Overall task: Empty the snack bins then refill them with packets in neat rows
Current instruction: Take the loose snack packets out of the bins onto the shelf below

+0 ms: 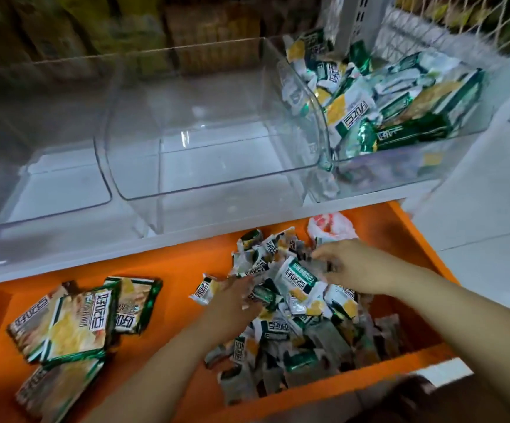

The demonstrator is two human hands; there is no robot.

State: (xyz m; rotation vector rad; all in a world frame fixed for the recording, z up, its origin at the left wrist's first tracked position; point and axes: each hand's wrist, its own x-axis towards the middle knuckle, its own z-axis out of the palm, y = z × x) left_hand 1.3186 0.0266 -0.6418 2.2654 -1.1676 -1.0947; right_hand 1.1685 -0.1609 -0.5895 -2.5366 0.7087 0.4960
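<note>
- The small packets (296, 303), white and green with yellow patches, lie in a loose, jumbled heap directly under the fingers (241, 283) of the left hand (229, 306) and the right hand (354, 267).
- The larger flat packets (76, 325), green-edged, lie overlapping, well to the left of the left hand's fingers.
- The middle bin (211, 123), clear plastic, stands upright and empty beyond the fingertips. The left bin (64, 184) beside it is also empty.
- The right bin (378, 178), beyond the right hand's fingers, holds packets piled in disorder.
</note>
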